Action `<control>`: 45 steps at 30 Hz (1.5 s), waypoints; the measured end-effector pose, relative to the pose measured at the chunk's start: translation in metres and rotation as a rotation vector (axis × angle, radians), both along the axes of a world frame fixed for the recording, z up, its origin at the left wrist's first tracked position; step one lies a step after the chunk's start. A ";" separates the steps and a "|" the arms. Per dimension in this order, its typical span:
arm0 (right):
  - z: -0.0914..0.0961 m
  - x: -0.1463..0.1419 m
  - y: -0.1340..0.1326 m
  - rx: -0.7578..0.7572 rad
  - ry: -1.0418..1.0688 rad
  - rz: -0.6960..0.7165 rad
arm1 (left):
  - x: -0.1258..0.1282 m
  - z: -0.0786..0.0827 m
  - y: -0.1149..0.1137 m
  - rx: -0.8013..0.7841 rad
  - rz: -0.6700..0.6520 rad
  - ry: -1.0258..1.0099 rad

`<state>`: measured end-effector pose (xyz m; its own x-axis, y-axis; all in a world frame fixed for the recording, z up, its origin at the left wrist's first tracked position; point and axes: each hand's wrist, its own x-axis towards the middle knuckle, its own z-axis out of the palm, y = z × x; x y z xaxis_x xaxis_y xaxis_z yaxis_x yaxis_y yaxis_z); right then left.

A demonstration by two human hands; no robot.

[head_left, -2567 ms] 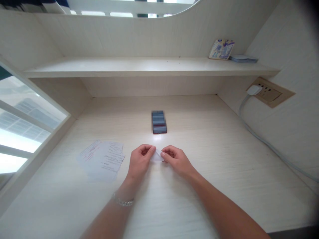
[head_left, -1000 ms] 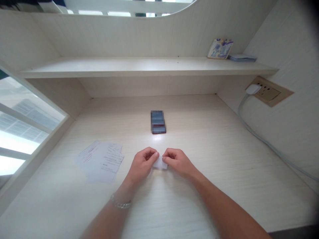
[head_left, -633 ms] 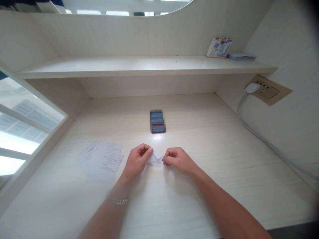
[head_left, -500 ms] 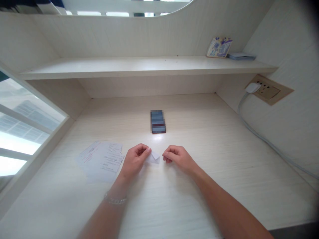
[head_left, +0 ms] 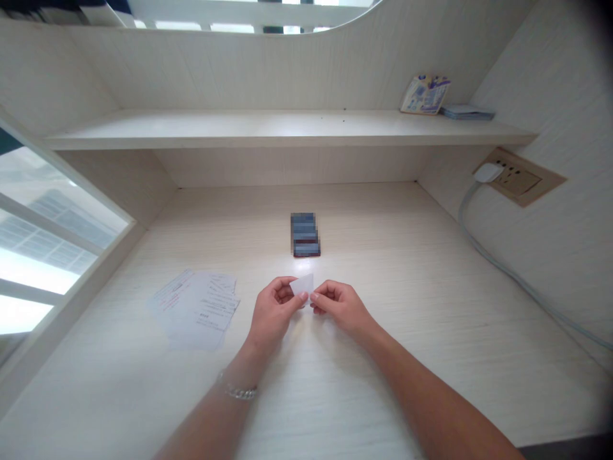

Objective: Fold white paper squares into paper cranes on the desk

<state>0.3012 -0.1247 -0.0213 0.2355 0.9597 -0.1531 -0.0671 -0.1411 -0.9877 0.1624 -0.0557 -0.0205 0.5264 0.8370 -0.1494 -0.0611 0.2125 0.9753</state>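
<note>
A small folded white paper slip stands upright just above the pale wooden desk. My left hand pinches its left lower edge with thumb and fingers. My right hand pinches its right lower corner, fingers curled. The two hands almost touch at the slip. My left wrist wears a thin silver bracelet.
A fan of printed white papers lies to the left of my hands. A blurred dark rectangular object sits behind them at mid-desk. On the shelf at the right stand a small printed packet and flat cards. A wall socket with a grey cable is on the right wall.
The slip lay low between both hands, then my right hand let it go for a moment. Now both hands pinch it again and it stands raised.
</note>
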 end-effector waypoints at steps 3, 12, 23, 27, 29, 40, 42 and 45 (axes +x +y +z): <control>-0.001 0.004 0.000 0.021 0.031 0.012 | -0.002 0.001 0.002 -0.004 -0.032 0.027; -0.005 0.011 0.002 0.021 0.029 -0.071 | -0.003 0.003 0.002 0.024 -0.161 0.117; 0.002 0.013 -0.001 -0.021 0.009 0.003 | -0.003 0.008 0.001 0.048 -0.226 0.124; 0.003 0.013 -0.002 -0.013 0.009 0.006 | -0.003 0.008 0.000 0.057 -0.201 0.119; 0.004 0.014 -0.003 -0.009 0.034 0.020 | -0.003 0.008 0.001 0.073 -0.176 0.126; 0.005 0.014 -0.003 -0.025 0.143 0.000 | -0.002 0.003 0.000 0.116 -0.092 0.145; 0.005 0.015 -0.003 -0.029 0.179 0.013 | -0.002 0.003 -0.001 0.117 -0.083 0.141; 0.006 0.014 -0.003 -0.034 0.199 0.004 | -0.002 0.003 -0.001 0.112 -0.086 0.129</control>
<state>0.3149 -0.1274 -0.0157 0.1938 0.9540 -0.2288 -0.2601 -0.1750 -0.9496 0.1606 -0.0569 -0.0173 0.5796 0.8047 -0.1286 0.0795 0.1012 0.9917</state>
